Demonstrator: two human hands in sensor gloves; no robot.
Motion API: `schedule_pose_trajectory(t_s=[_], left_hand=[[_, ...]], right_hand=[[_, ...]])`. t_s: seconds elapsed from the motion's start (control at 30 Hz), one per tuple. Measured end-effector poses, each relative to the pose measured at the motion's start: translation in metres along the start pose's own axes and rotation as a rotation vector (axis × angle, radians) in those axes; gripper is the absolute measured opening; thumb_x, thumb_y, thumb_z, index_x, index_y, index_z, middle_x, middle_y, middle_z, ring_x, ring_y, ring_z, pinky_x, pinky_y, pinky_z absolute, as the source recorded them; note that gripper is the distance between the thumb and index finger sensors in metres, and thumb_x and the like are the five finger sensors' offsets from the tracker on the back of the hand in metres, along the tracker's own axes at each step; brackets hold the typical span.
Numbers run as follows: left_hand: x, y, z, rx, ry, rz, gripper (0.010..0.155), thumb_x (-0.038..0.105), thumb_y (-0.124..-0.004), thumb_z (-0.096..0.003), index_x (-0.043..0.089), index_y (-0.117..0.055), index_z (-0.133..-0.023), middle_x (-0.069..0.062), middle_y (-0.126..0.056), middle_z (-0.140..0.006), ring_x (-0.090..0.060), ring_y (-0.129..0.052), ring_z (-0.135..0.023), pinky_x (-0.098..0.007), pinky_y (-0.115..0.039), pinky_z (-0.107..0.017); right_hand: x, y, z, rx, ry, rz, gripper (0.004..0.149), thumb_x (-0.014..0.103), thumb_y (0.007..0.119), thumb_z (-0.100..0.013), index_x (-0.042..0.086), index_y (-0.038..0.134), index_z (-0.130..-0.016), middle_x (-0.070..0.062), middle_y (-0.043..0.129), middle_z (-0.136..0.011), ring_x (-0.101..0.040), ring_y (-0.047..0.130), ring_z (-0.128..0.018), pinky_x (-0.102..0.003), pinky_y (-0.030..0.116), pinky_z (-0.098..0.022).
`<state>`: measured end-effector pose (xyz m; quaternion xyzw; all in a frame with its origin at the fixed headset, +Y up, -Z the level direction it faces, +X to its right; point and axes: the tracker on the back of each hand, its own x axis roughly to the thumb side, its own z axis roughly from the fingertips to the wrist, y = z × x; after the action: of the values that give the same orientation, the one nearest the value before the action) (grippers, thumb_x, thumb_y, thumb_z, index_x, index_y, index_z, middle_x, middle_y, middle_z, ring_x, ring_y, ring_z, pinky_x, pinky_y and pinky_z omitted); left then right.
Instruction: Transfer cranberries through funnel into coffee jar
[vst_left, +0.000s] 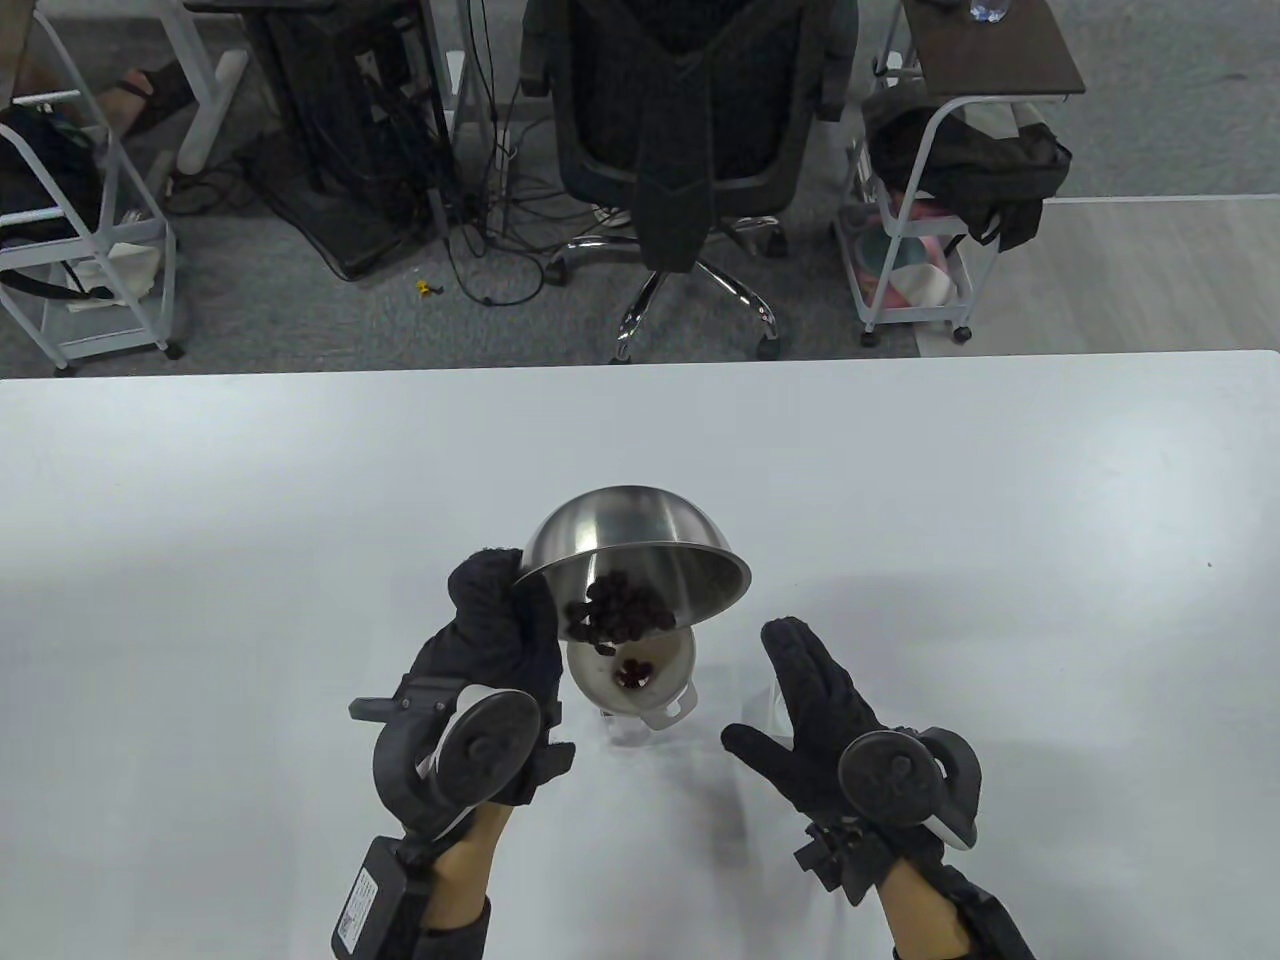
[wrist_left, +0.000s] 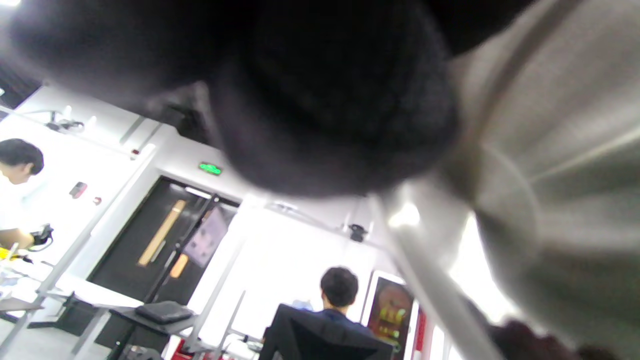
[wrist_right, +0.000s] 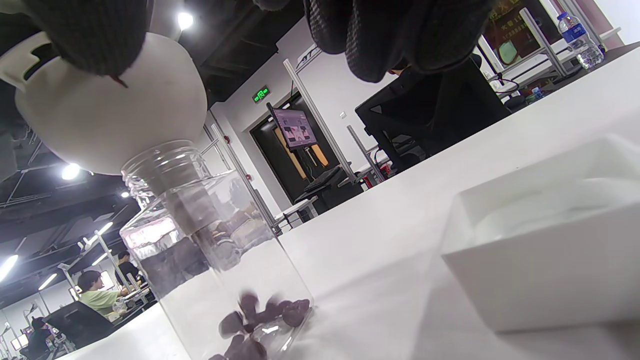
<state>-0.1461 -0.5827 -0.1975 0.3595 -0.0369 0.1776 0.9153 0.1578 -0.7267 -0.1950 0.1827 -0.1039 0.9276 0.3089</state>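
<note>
My left hand (vst_left: 500, 620) grips the left rim of a steel bowl (vst_left: 620, 525) and holds it tilted over a white funnel (vst_left: 655, 695). Dark cranberries (vst_left: 620, 610) are piled at the bowl's lowered rim, and a few lie in the funnel's throat (vst_left: 632, 672). The funnel (wrist_right: 115, 115) sits in the neck of a clear jar (wrist_right: 200, 240) with several cranberries (wrist_right: 260, 315) on its bottom. My right hand (vst_left: 770, 690) is open with fingers spread, just right of the funnel, holding nothing. The left wrist view shows only the glove and the bowl's underside (wrist_left: 550, 150), blurred.
A white square dish (wrist_right: 540, 250) stands on the white table (vst_left: 1000, 500) close to the jar, by my right hand. An office chair (vst_left: 690, 130) and carts stand beyond the table's far edge.
</note>
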Motion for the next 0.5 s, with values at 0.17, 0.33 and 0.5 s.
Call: schedule_pose_trajectory(t_s=[0.17,0.33,0.5], left_hand=[[0.0006,0.0007,0.0,0.008,-0.005,-0.005,0.027,0.027,-0.072,-0.0667,0.008,-0.061,-0.082,-0.005,-0.1,-0.066,0.0,-0.106,-0.006,-0.024,-0.093,-0.009],[0.0014,0.0016,0.0003,0.021,-0.016,-0.013,0.027,0.027,-0.072,-0.0671,0.008,-0.061,-0.082,-0.004,-0.099,-0.067,0.0,-0.106,-0.006,-0.024,-0.094,-0.01],[0.0022,0.0023,0.0007,0.028,-0.023,-0.025,0.027,0.027,-0.072,-0.0672,0.008,-0.061,-0.082,-0.004,-0.099,-0.068,0.0,-0.106,-0.007,-0.024,-0.094,-0.01]], right_hand=[[0.0002,0.0001,-0.0002,0.0,-0.001,0.0,0.091,0.07,0.069,-0.054,0.025,0.022,-0.118,-0.019,0.041,-0.124,-0.043,0.065,-0.109,-0.058,0.064,-0.074],[0.0002,0.0001,-0.0002,0.0,-0.001,0.0,0.091,0.07,0.069,-0.054,0.025,0.022,-0.118,-0.019,0.041,-0.124,-0.043,0.065,-0.109,-0.058,0.064,-0.074],[0.0002,0.0001,-0.0002,0.0,-0.001,0.0,0.091,0.07,0.069,-0.054,0.025,0.022,-0.118,-0.019,0.041,-0.124,-0.043,0.065,-0.109,-0.058,0.064,-0.074]])
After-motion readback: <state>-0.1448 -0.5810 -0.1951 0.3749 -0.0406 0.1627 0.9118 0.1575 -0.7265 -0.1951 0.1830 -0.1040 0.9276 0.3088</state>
